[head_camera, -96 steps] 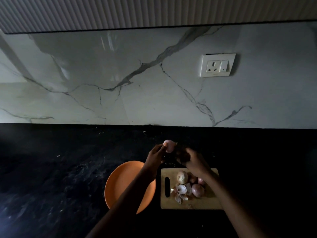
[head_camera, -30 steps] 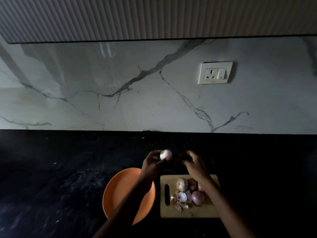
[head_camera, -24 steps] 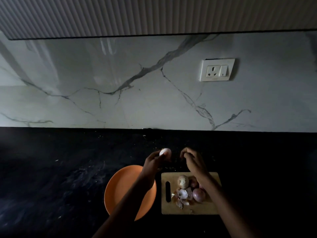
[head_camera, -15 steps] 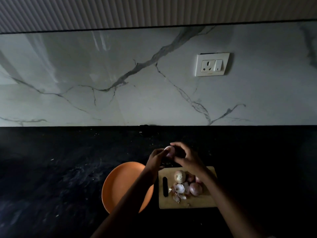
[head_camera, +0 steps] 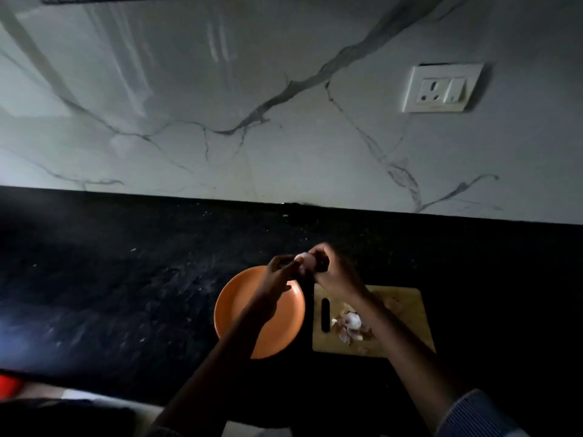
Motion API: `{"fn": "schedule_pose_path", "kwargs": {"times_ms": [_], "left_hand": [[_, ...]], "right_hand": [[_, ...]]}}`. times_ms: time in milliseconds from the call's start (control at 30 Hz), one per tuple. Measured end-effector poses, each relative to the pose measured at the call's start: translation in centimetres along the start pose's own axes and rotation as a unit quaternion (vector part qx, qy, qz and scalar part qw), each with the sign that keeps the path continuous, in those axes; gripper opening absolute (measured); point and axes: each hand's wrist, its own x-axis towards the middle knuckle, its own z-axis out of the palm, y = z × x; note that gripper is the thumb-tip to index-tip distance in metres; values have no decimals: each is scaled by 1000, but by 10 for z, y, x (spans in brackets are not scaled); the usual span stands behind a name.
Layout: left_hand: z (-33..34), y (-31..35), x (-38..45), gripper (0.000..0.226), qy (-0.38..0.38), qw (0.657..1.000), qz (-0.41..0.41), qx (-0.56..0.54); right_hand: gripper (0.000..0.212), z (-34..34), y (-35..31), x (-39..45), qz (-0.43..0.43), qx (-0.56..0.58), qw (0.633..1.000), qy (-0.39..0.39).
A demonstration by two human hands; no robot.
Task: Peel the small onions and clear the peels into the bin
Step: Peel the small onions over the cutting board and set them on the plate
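A small pale onion (head_camera: pixel 305 259) is held up above the far edge of the orange plate (head_camera: pixel 239 307). My left hand (head_camera: pixel 280 275) pinches it from the left and my right hand (head_camera: pixel 331 271) curls round it from the right. On the wooden cutting board (head_camera: pixel 407 323) lies a heap of onion peels (head_camera: pixel 348 326); my right forearm crosses over the board and hides whatever else lies on it. No bin shows in the head view.
The black stone counter (head_camera: pixel 126 279) runs left and right, with a marble backsplash behind and a white wall socket (head_camera: pixel 441 88) at upper right. The counter's front edge and a red object (head_camera: pixel 8 384) show at lower left.
My right hand has come back to the onion and closed on it. The view has dipped and shifted, so my forearm covers the onions seen on the board before.
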Motion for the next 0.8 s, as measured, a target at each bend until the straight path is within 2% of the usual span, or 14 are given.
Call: {"fn": "schedule_pose_path", "kwargs": {"times_ms": [67,233,467,600,800], "left_hand": [[-18,-8,-8,20,20,1000,-13,-9],[-51,-27,-18,19,76,997,-28,-2],[-72,-42,-27,17,131,988,-78,-29],[-67,-42,-27,25,123,989,-73,-44],[-38,-37,-19,26,49,996,-65,-27]], "right_hand": [[38,17,-7,2,1,-6,1000,-20],[44,55,-16,3,-32,-17,998,-58],[49,82,-24,2,-33,-48,992,-116],[42,80,-24,1,-40,-34,992,-111],[29,53,-5,0,-39,-21,996,-78]]}}
